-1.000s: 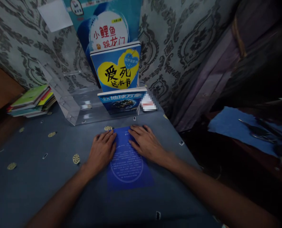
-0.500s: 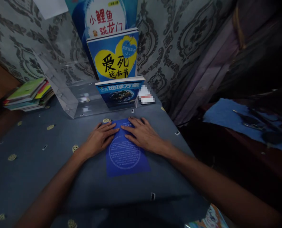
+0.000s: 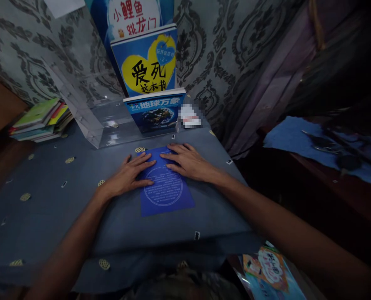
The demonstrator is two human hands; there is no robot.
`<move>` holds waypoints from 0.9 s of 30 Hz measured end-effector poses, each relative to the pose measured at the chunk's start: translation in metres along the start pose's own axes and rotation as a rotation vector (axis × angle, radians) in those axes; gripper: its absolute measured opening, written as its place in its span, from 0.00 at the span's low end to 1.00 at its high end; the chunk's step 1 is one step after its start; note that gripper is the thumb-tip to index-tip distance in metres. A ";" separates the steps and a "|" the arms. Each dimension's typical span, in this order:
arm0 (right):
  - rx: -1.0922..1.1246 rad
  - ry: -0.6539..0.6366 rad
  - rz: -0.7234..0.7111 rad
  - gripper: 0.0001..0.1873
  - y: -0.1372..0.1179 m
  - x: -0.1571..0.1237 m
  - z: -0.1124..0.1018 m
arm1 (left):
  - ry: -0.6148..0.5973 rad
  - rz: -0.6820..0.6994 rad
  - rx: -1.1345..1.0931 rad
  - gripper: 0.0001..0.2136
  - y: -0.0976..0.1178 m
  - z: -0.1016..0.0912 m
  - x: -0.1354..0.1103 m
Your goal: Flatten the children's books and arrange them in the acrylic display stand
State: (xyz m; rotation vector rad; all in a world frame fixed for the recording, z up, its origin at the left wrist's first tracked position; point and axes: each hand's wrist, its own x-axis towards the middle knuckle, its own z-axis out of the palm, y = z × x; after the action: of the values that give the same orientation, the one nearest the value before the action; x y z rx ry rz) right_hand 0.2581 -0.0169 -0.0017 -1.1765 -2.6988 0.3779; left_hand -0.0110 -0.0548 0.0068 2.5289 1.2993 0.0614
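A blue printed sheet (image 3: 165, 193) with a white circle of small text lies flat on the cloth-covered table (image 3: 119, 229). On its upper left edge rests my left hand (image 3: 132, 173), palm down with the fingers spread, the thumb reaching toward the printed circle. Across the upper right edge of the sheet lies my right hand (image 3: 188, 163), also flat with its fingers apart. Neither hand grips anything. Just beyond the sheet, a clear acrylic stand (image 3: 93, 129) holds a book with a picture of the Earth (image 3: 156, 114).
Behind it stand a blue book with a yellow heart (image 3: 148, 62) and a taller blue book (image 3: 135, 16). Several stacked books (image 3: 41, 118) sit at the left. Blue cloth (image 3: 293, 137) lies at right; a colourful book (image 3: 271, 271) is below the table's front edge.
My view has tilted downward, so the scene sits higher and more of the lower book shows. My left fingers have spread wider, the thumb moving away from the others. Both hands stay on the sheet.
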 end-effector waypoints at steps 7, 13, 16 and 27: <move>0.110 -0.149 -0.126 0.52 0.024 -0.023 -0.003 | -0.033 -0.025 -0.036 0.34 0.005 -0.006 0.000; 0.173 -0.176 -0.154 0.60 0.022 -0.055 -0.002 | -0.032 -0.015 -0.032 0.36 0.003 -0.003 0.000; 0.184 -0.177 -0.153 0.61 0.020 -0.058 0.000 | -0.043 0.006 -0.033 0.40 0.000 -0.002 -0.001; 0.109 -0.157 -0.205 0.57 0.022 -0.057 -0.002 | 0.074 0.012 -0.094 0.33 -0.016 0.000 0.001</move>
State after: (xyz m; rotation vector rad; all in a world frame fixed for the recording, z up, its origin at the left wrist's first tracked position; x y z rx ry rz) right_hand 0.3121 -0.0444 -0.0096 -0.8644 -2.8555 0.6004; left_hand -0.0231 -0.0455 0.0026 2.4766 1.2771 0.2149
